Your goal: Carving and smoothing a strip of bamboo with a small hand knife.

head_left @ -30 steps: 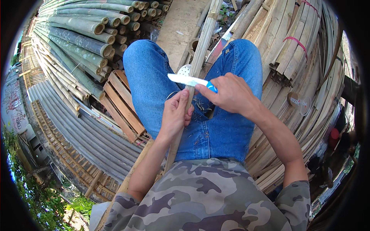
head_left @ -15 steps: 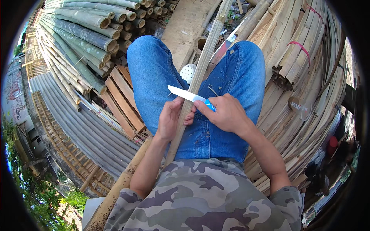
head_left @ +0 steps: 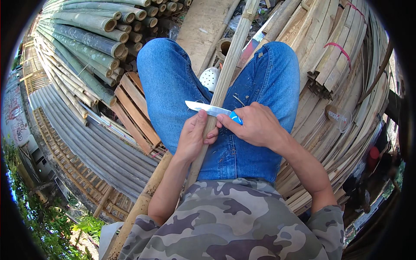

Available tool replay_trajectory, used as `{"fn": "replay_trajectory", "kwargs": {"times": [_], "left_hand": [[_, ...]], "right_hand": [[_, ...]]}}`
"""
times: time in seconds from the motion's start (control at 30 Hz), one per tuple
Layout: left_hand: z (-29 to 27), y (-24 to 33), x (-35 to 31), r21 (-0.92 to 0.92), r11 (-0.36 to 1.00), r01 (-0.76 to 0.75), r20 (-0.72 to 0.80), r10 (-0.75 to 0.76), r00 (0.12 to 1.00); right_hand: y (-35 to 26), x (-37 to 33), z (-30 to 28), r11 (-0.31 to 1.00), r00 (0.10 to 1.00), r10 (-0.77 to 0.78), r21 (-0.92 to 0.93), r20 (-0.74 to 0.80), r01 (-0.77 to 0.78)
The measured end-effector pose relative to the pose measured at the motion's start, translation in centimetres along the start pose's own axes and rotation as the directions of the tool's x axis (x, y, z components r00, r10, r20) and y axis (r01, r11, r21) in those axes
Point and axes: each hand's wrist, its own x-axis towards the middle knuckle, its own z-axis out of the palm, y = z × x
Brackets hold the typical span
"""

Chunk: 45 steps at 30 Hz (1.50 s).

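A long split bamboo strip (head_left: 226, 82) runs from my lap up between my knees and past the top of the view. My left hand (head_left: 197, 135) is wrapped round it from the left, with the thumb up by the blade. In my right hand (head_left: 255, 125) is a knife (head_left: 203, 107) with a blue handle. Its pale blade lies across the strip just above my left hand, tip to the left. The right thumb presses along the strip by the handle. Thin shavings (head_left: 238, 100) lie on my jeans (head_left: 167, 82).
Green bamboo poles (head_left: 93, 41) are stacked at the far left, beside wooden slats (head_left: 132, 112) and corrugated sheets (head_left: 91, 130). To my right lie bundled split bamboo strips (head_left: 331, 65) and a clear cup (head_left: 340, 119). A thick bamboo pole (head_left: 145, 201) slants by my left arm.
My left thumb has risen against the back of the blade. The knife has turned slightly and shifted a little down the strip. My view has also shifted slightly.
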Motion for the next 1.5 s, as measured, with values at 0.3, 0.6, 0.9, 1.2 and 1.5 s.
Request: {"fn": "replay_trajectory", "kwargs": {"times": [0.3, 0.6, 0.9, 1.2, 1.5], "left_hand": [[1.3, 1.6, 0.8, 0.037, 0.966, 0.256, -0.156, -0.247, 0.956], [0.1, 0.6, -0.5, -0.048, 0.999, 0.021, -0.003, -0.022, 1.000], [-0.5, 0.3, -0.7, -0.229, 0.970, 0.078, 0.060, -0.065, 0.996], [-0.2, -0.3, -0.5, -0.001, 1.000, -0.005, -0.015, 0.005, 1.000], [0.5, 0.1, -0.8, 0.046, 0.999, -0.016, -0.070, 0.020, 0.997]], "right_hand": [[0.0, 0.5, -1.3, 0.995, 0.999, -0.007, -0.104, -0.042, 0.003], [-0.7, -0.2, -0.3, 0.996, 0.997, 0.071, 0.050, 0.033, -0.073], [-0.7, -0.1, -0.4, 0.997, 0.994, 0.061, 0.040, 0.095, -0.065], [0.3, 0.1, 0.5, 0.999, 1.000, -0.007, 0.054, 0.022, 0.006], [-0.1, 0.0, -0.2, 1.000, 0.999, -0.008, 0.002, 0.049, 0.008]]}}
